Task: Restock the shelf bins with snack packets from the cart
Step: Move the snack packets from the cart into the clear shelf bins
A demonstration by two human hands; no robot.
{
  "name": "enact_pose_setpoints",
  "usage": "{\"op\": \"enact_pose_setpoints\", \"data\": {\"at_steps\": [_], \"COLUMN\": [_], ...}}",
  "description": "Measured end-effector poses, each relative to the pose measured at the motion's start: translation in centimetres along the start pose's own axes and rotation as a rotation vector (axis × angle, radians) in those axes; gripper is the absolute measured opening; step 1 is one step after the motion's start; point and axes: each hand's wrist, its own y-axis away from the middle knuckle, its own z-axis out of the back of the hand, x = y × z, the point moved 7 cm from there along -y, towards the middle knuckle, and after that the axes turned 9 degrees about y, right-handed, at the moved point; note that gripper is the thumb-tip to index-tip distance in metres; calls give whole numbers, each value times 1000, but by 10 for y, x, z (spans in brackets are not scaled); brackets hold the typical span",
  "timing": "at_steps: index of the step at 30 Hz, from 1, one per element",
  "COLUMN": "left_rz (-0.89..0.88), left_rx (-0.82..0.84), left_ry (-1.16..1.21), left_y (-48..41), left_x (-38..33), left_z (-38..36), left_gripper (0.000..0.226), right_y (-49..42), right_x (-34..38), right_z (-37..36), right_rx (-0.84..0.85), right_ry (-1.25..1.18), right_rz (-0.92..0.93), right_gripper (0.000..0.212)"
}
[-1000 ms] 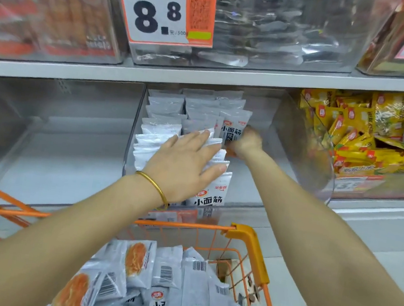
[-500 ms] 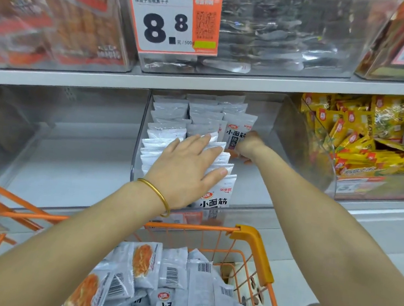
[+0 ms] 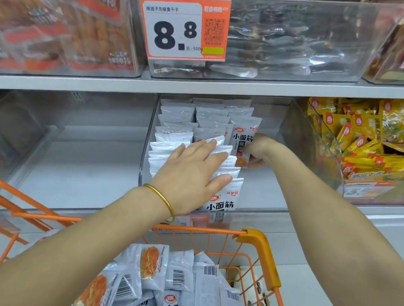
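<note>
The upright packet (image 3: pixel 242 139) stands just right of the frame's centre, at the right end of the stock in the clear bin (image 3: pixel 258 187) on the lower shelf. Its long axis runs up and down the frame. The printed face, with dark characters on white, is turned toward the camera, and its top edge points at the shelf board (image 3: pixel 257 89) above. The right hand (image 3: pixel 257 149) reaches in from the lower right with the arm stretched out. Its grip is narrow, the fingers curled in on the packet's lower right edge, holding it.

To the left, the rows of white packets (image 3: pixel 172 132) stand on edge, lined up from the bin's front toward its back. The frontmost packet (image 3: pixel 223 202) also shows its printed face. The left hand (image 3: pixel 192 175) lies flat on these rows, palm down, fingers straight and spread toward the upper right. Its grip is wide and closes on nothing. A gold bangle (image 3: pixel 162 199) circles that wrist.

At the bottom of the frame the orange cart (image 3: pixel 258 242) holds a loose heap of packets (image 3: pixel 176 280) lying every way, barcodes and pictures showing. An orange price tag (image 3: pixel 185 32) hangs on the upper bin. Yellow packets (image 3: pixel 370 141) fill the bin at the right.
</note>
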Motion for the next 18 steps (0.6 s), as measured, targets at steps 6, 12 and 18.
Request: {"op": "enact_pose_setpoints", "data": {"at_steps": [6, 12, 18], "left_rz": [4, -8, -86], "left_rx": [6, -10, -131], "left_ry": [-15, -25, 46], "left_y": [-1, 1, 19], "left_x": [0, -2, -6], "left_z": [-1, 0, 12], "left_gripper": [56, 55, 54], "right_y": [-5, -4, 43], "right_x": [2, -2, 8], "right_z": [-5, -2, 28], "right_rx": [-75, -144, -350], "right_ry": [-97, -53, 221], "right_rz": [43, 74, 72], "right_gripper": [24, 26, 29]}}
